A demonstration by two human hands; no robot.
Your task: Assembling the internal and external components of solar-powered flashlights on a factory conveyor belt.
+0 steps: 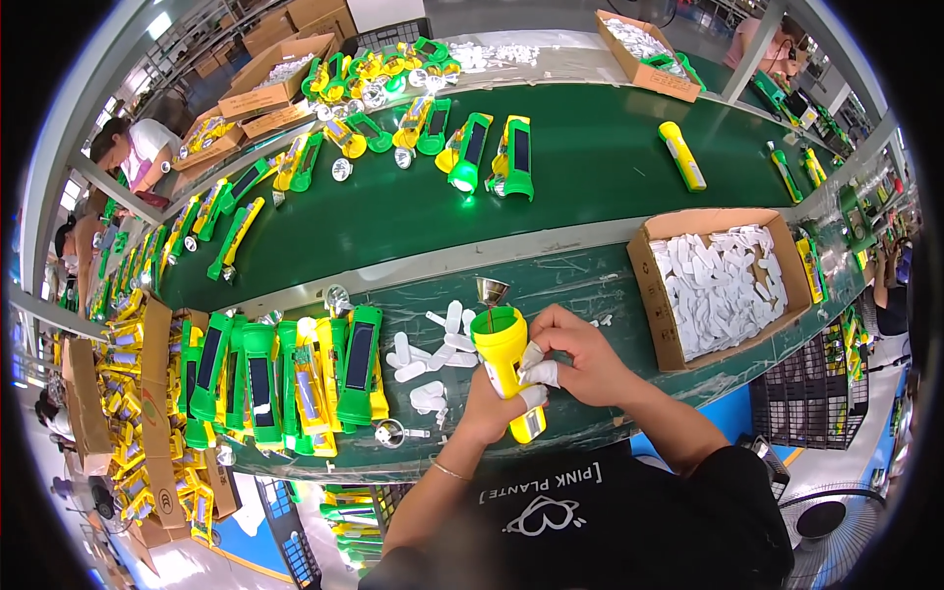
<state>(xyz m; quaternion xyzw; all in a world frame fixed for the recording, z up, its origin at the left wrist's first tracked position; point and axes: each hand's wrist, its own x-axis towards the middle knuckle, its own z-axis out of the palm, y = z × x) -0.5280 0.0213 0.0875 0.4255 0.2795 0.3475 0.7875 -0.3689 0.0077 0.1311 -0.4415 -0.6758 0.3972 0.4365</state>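
While the left hand (489, 398) has its fingers wrapped tight around a chunky yellow plastic flashlight body (503, 366) stood upright over the near edge of the green surface (590, 295), the right hand (580, 356) pinches at its side with taped fingertips, closed on it. Just left of that lie loose white plastic oval pieces (425, 354) and a row of green and yellow flashlights (295, 379). Further back right sits a cardboard box of white pieces (723, 280), then the green conveyor belt (413, 221).

- yellow flashlight (503, 359) looked like smooth glossy plastic
- reflector cup (491, 290) was shiny metal
- parts box (661, 295) was plain matt cardboard
- conveyor belt (413, 216) had a matt, rubbery green surface
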